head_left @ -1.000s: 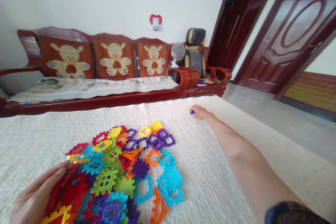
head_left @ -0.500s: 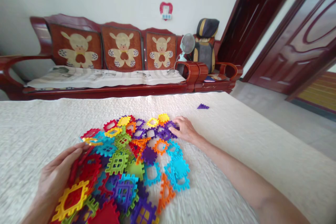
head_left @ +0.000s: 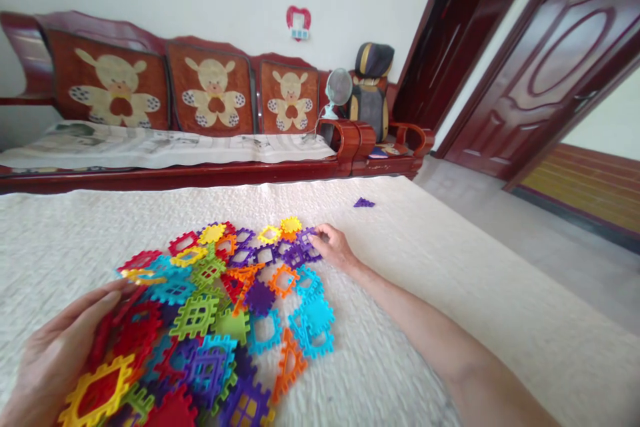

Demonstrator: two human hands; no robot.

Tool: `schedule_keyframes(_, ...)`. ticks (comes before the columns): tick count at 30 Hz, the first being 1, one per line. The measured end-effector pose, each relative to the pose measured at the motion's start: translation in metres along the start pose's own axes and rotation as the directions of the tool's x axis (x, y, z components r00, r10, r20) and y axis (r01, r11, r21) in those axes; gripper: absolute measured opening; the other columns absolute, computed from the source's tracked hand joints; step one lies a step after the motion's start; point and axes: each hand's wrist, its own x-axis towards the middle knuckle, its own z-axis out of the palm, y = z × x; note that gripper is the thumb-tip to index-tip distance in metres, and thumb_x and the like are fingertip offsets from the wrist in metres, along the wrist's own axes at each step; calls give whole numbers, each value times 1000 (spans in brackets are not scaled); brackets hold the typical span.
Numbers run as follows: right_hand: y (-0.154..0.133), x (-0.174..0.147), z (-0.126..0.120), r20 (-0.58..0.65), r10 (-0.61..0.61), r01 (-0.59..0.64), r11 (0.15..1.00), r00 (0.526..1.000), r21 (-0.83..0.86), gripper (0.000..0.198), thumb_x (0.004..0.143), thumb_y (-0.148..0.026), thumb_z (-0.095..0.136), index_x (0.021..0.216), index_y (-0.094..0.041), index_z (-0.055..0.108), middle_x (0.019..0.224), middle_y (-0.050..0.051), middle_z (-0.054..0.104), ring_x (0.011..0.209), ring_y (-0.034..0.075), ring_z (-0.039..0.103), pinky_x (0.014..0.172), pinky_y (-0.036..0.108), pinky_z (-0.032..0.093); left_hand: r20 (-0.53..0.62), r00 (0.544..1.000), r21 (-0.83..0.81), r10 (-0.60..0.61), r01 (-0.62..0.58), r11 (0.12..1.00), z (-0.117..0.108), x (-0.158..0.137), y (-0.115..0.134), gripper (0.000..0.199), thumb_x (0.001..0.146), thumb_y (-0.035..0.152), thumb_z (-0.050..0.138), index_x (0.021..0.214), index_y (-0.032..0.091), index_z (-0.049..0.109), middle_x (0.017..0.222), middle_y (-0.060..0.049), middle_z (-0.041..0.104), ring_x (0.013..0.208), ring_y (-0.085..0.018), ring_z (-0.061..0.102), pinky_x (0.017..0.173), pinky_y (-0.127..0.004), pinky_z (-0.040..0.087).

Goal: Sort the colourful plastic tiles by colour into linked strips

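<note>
One half-curled left hand is rested against red pieces; whether they are gripped cannot be told. Coloured pieces are heaped between both hands. At the heap's far-right edge, a purple piece is pinched by the nearly closed right hand. Beyond it, a purple triangle is seen.

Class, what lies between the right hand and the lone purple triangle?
Only the white textured cloth lies between the right hand and the purple triangle in the head view.

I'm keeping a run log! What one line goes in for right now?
left hand: touching red pieces | right hand: touching purple pieces | purple triangle: apart from pile, on white cloth
</note>
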Motion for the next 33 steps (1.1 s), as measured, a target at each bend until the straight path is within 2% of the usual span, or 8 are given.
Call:
schedule_keyframes(4, -3, -1, 1, 14, -2, 2, 1000, 1000, -28, 23, 85, -41, 51, 79, -21, 62, 75, -1, 65, 74, 16, 58, 71, 27, 46, 44, 998, -266, -50, 60, 962, -2, 0, 7, 31, 60, 44, 73, 89, 33, 74, 89, 11, 76, 103, -24, 67, 94, -42, 54)
schedule_keyframes(10, -6, 0, 4, 5, -17, 18, 990, 1000, -139, 26, 83, -42, 47, 71, -22, 59, 73, 2, 62, 74, 17, 57, 73, 26, 44, 129, 992, -430, 5, 51, 901, 8, 10, -8, 33, 71, 31, 69, 101, 17, 71, 90, 3, 75, 92, -16, 66, 88, -29, 52)
schedule_keyframes(15, -10, 4, 5, -13, 10, -11, 998, 1000, -66, 25, 78, -44, 51, 66, -23, 57, 70, 2, 61, 73, 17, 54, 74, 26, 43, 210, 970, -236, 121, -70, 969, 1, 15, 3, 38, 74, 37, 63, 102, 12, 69, 84, -1, 73, 85, -18, 65, 77, -27, 51)
schedule_keyframes(20, -14, -3, -3, -71, 94, -88, 992, 993, 88, 36, 79, -55, 47, 67, -22, 56, 64, -1, 57, 67, 16, 53, 67, 25, 43, 60, 952, 140, 300, -306, 942, -13, 1, 64, 35, 80, 37, 54, 100, 13, 71, 85, -4, 72, 87, -20, 64, 79, -30, 48)
schedule_keyframes(23, -12, -16, -15, -108, 136, -114, 975, 985, 189, 43, 82, -60, 42, 73, -21, 56, 69, 0, 60, 71, 16, 56, 67, 25, 46, 79, 880, 136, 468, -475, 869, 15, -44, 97, 33, 83, 30, 51, 105, 14, 70, 106, -8, 71, 100, -21, 64, 92, -32, 46)
schedule_keyframes(25, -8, -25, -24, -126, 159, -125, 962, 979, 245, 45, 82, -63, 42, 78, -21, 57, 76, 1, 63, 76, 17, 59, 70, 27, 48, 201, 822, 98, 533, -558, 824, 51, -88, 105, 30, 84, 29, 52, 106, 17, 70, 110, -10, 70, 102, -21, 64, 93, -33, 47)
schedule_keyframes(29, 4, -37, -33, -173, 224, -154, 926, 959, 344, 50, 82, -69, 36, 86, -22, 54, 82, 4, 66, 74, 17, 65, 70, 30, 54, 451, 646, 102, 616, -723, 683, 122, -176, 90, 44, 80, 38, 62, 121, 23, 63, 133, -13, 58, 125, -29, 50, 102, -46, 42)
schedule_keyframes(33, 9, -38, -31, -176, 337, -219, 851, 925, 477, 48, 78, -68, 45, 89, -22, 52, 84, 4, 67, 69, 18, 68, 69, 35, 56, 540, 592, 223, 598, -786, 576, 153, -203, 78, 61, 77, 48, 64, 132, 24, 55, 149, -15, 39, 139, -40, 28, 106, -61, 31)
